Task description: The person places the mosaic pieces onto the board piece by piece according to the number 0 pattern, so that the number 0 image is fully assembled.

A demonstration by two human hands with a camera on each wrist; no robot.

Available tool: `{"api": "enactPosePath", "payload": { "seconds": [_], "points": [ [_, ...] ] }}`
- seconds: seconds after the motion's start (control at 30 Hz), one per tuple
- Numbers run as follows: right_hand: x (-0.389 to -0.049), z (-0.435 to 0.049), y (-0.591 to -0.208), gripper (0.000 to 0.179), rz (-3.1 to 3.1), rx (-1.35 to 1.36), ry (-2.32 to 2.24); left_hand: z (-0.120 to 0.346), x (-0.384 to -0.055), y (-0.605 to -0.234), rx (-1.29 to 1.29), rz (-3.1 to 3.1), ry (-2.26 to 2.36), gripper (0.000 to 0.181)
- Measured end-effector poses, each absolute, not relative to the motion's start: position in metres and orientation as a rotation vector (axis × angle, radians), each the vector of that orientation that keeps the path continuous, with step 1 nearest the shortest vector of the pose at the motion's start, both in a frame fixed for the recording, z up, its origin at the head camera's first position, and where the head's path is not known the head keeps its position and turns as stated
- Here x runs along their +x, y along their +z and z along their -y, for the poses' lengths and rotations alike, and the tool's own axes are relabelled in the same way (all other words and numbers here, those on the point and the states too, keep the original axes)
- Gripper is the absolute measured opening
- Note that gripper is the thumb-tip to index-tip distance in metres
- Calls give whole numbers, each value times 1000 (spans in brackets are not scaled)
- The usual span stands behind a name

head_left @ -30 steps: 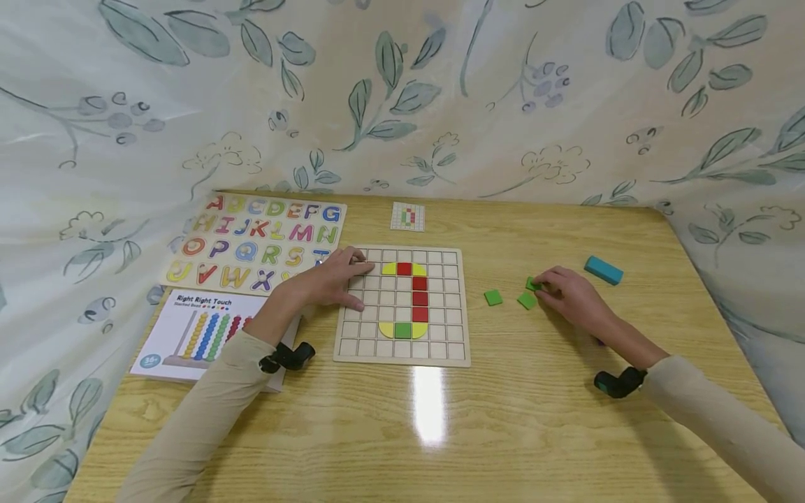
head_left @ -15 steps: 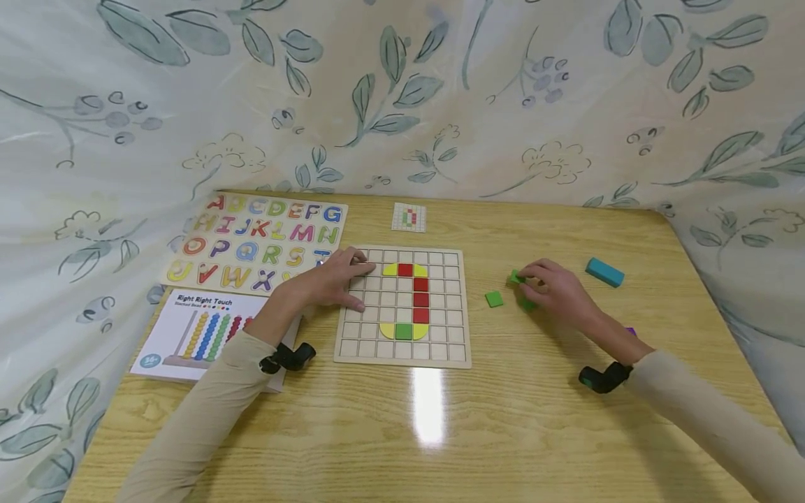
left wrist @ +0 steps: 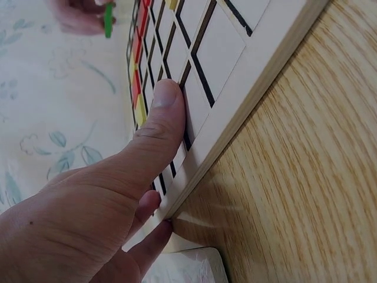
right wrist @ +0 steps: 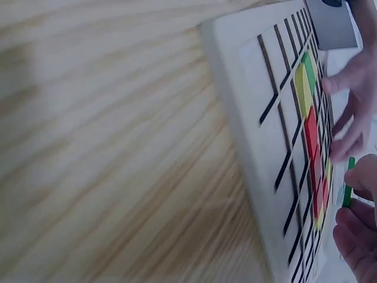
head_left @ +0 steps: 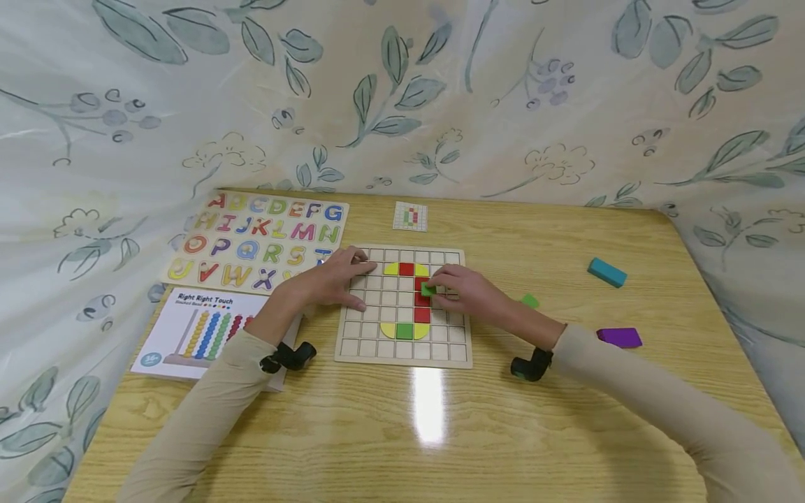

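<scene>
A wooden grid board [head_left: 371, 353] lies mid-table, with red, yellow and green tiles set in a rounded outline. My left hand [head_left: 336, 278] rests on its left edge; in the left wrist view the thumb [left wrist: 162, 121] lies straight on the grid and other fingertips touch the board's side. Above the board's right half, my right hand [head_left: 465, 288] pinches a green square tile [head_left: 428, 289] between thumb and fingers. The held tile overlaps the column of red tiles [head_left: 422, 315] in the head view. In the right wrist view, this tile [right wrist: 348, 186] is held edge-on.
Another green tile [head_left: 530, 300] lies beside the right forearm. Farther right are a blue block [head_left: 607, 272] and a purple block [head_left: 619, 338]. A small pattern card [head_left: 410, 216] lies behind the board. On the left are an alphabet puzzle [head_left: 258, 241] and a white box [head_left: 189, 328].
My right hand has picked up a green tile from the right of the table and carried it left over the board, uncovering the purple block. The left hand stays in place.
</scene>
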State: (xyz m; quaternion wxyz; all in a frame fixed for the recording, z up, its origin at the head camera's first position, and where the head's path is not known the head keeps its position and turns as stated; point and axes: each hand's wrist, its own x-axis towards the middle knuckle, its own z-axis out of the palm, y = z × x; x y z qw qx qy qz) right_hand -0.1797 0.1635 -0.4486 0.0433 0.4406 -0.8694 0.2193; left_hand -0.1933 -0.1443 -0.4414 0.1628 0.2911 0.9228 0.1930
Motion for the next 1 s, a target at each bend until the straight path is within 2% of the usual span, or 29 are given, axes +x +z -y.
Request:
{"api": "enactPosePath", "payload": {
  "seconds": [0.47, 1.0],
  "points": [
    [-195, -97, -453, 22, 2692, 1474, 576, 146, -195, -443, 853, -2640, 506, 84],
    [-189, -84, -452, 18, 2796, 1310, 460, 148, -196, -444, 869, -2634, 524, 84]
  ]
}}
